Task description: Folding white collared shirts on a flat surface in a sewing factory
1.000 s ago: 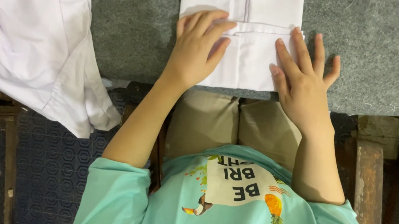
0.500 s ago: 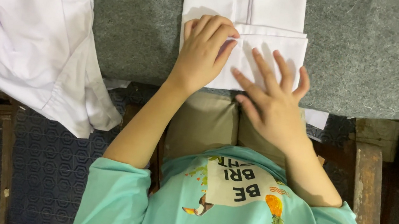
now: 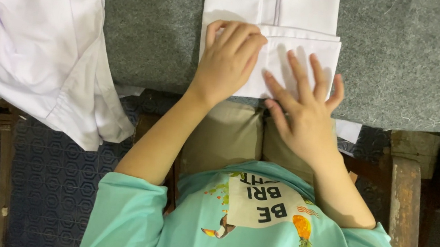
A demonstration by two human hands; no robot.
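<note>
1. Light even and soft, from above; the grey tabletop is moderately bright, the white folded cloth brightest, near washed out, with little weave detail.
2. Short soft shadows under the left hand and beneath the fingers of the right hand.
3. Floor and chair below the table edge are dim, lower corners nearly black.
4. Focus sharp at centre; no motion blur; slight softness toward the edges.
</note>
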